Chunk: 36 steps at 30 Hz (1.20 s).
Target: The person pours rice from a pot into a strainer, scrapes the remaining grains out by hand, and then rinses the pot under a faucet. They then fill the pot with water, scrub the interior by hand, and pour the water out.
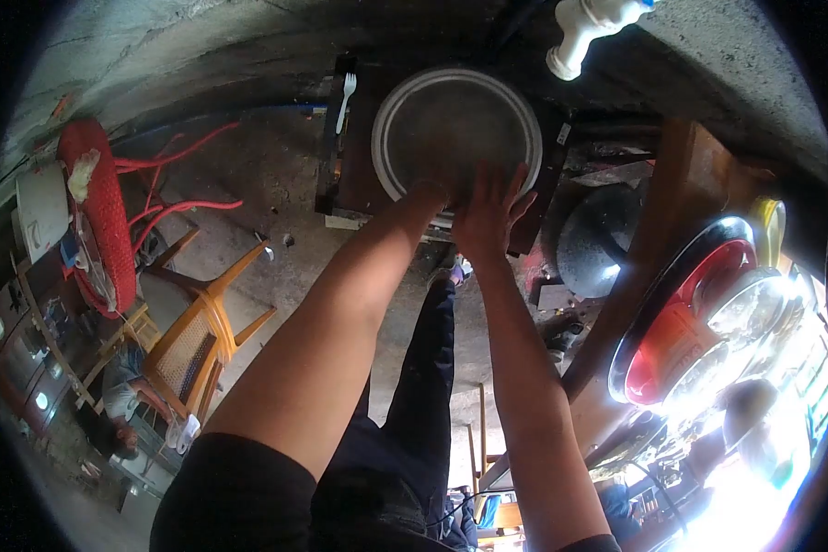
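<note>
Concrete wall backs the dark table where you reach to a round, pale-rimmed basin, right hand spread at its near edge, left hand too obscured to tell. It looks stiff, probably heavy if filled, perhaps slippery — opposite sides of the rim should offer the surest hold.
</note>
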{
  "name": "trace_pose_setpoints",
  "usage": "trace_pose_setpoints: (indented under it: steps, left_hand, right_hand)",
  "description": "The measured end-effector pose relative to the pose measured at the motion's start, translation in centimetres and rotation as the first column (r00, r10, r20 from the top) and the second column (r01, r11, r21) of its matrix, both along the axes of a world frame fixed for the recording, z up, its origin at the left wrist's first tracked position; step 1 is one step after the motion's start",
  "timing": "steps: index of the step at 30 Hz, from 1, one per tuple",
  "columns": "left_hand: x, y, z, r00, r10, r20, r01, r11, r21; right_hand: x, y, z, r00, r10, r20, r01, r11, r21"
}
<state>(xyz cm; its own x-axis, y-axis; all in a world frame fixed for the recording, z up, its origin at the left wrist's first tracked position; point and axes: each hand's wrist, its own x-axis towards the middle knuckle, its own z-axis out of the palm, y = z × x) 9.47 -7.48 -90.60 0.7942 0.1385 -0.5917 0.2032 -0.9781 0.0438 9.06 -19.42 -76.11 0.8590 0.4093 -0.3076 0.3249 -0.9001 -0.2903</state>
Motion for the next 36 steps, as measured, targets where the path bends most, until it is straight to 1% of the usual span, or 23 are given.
trace_pose_setpoints:
  steps: [1, 3, 6, 9, 10, 12, 13, 14, 15, 16, 18, 21, 24, 25, 27, 28, 29, 30, 31, 33, 35, 36]
  left_hand:
    - [0.4, 0.0, -0.1, 1.0, 0.025, -0.012, -0.025, 0.999, 0.032]
    - [1.5, -0.1, 0.6, 0.994, 0.06, -0.086, -0.057, 0.998, 0.038]
    - [1.5, -0.8, 4.4, 0.964, 0.086, -0.251, -0.114, 0.989, -0.099]
    - [0.7, -1.1, 4.8, 0.944, 0.156, -0.289, -0.226, 0.948, -0.226]
    - [0.7, -1.0, 4.0, 0.935, 0.104, -0.339, -0.198, 0.946, -0.257]
    - [-0.2, -1.1, 0.7, 0.9, -0.001, -0.435, -0.158, 0.932, -0.328]
    - [-1.5, -1.6, -1.9, 0.969, -0.004, -0.248, -0.071, 0.954, -0.292]
    - [-3.1, -2.2, -4.9, 0.998, -0.02, -0.053, 0.007, 0.971, -0.239]
    - [-4.0, -2.6, -6.6, 0.989, -0.046, 0.141, 0.071, 0.982, -0.175]
    - [-3.9, -2.6, -6.7, 0.993, -0.072, 0.097, 0.087, 0.983, -0.164]
    - [-2.2, -1.4, -5.5, 0.993, -0.114, 0.014, 0.115, 0.983, -0.145]
    - [0.2, 0.3, -2.1, 0.975, -0.188, -0.12, 0.174, 0.977, -0.121]
    - [1.9, 1.5, 1.4, 0.906, -0.196, -0.375, 0.108, 0.964, -0.243]
    - [1.5, 1.1, 0.7, 0.953, -0.122, -0.277, 0.065, 0.976, -0.207]
    - [-0.7, -0.5, -0.9, 0.998, 0.021, -0.065, -0.03, 0.988, -0.148]
    - [-0.6, -0.4, 0.7, 0.991, 0.023, -0.131, -0.049, 0.979, -0.197]
    - [-0.4, -0.5, 3.0, 0.98, 0.021, -0.198, -0.071, 0.967, -0.247]
    - [-0.1, -0.5, 4.4, 0.964, 0.016, -0.265, -0.097, 0.95, -0.296]
    - [-0.1, -0.5, 4.1, 0.959, -0.037, -0.28, -0.065, 0.936, -0.347]
    - [-0.4, -0.3, 1.9, 0.942, -0.143, -0.303, -0.008, 0.895, -0.447]
    - [-0.6, 0.2, 0.5, 0.973, -0.15, -0.177, 0.046, 0.874, -0.483]
    - [-1.0, -0.2, -0.2, 0.979, -0.143, -0.146, 0.048, 0.856, -0.515]
  right_hand:
    - [0.0, 0.0, 0.0, 1.0, 0.004, 0.015, -0.005, 1.0, 0.013]
    - [0.3, 0.1, -0.3, 1.0, 0.006, 0.015, -0.006, 1.0, 0.019]
    - [-0.2, -0.2, 0.0, 1.0, -0.021, -0.022, 0.022, 0.999, 0.033]
    - [-0.5, -0.1, -0.2, 0.999, -0.04, -0.022, 0.041, 0.999, 0.034]
    - [-0.4, -0.2, -0.3, 0.999, -0.042, -0.012, 0.042, 0.999, 0.025]
    - [-0.3, -0.2, -0.3, 0.999, -0.037, -0.029, 0.038, 0.999, 0.019]
    - [-0.4, -0.2, -0.3, 0.999, -0.035, -0.041, 0.035, 0.999, 0.012]
    - [-0.4, -0.2, -0.4, 0.999, -0.036, -0.014, 0.037, 0.999, 0.031]
    - [-0.5, -0.2, -0.7, 0.999, -0.038, 0.01, 0.037, 0.998, 0.047]
    - [-0.6, -0.3, -0.9, 0.999, -0.036, 0.035, 0.034, 0.997, 0.062]
    - [-0.4, -0.3, -0.8, 0.999, -0.016, 0.032, 0.014, 0.999, 0.044]
    - [-0.3, -0.1, -0.4, 1.0, -0.001, 0.015, 0.0, 1.0, 0.021]
    - [-0.3, 0.1, -0.1, 1.0, 0.002, -0.002, -0.002, 1.0, -0.008]
    - [0.0, 0.3, 0.0, 1.0, 0.005, 0.0, -0.005, 1.0, -0.016]
    - [-0.5, -0.1, -0.5, 0.999, -0.006, 0.038, 0.006, 1.0, 0.013]
    - [-0.6, -0.2, -0.8, 0.998, -0.013, 0.063, 0.011, 1.0, 0.029]
    - [-0.5, 0.0, -0.7, 0.998, -0.02, 0.063, 0.018, 0.999, 0.034]
    - [-0.6, 0.0, -0.7, 0.998, -0.027, 0.06, 0.025, 0.999, 0.036]
    - [-0.7, -0.1, -0.6, 0.998, -0.033, 0.054, 0.031, 0.999, 0.037]
    - [-0.7, -0.1, -0.7, 0.999, -0.037, 0.035, 0.036, 0.999, 0.034]
    - [-0.6, -0.1, -1.0, 0.998, -0.041, 0.042, 0.039, 0.998, 0.042]
    - [-0.7, -0.1, -1.3, 0.998, -0.043, 0.055, 0.04, 0.998, 0.048]
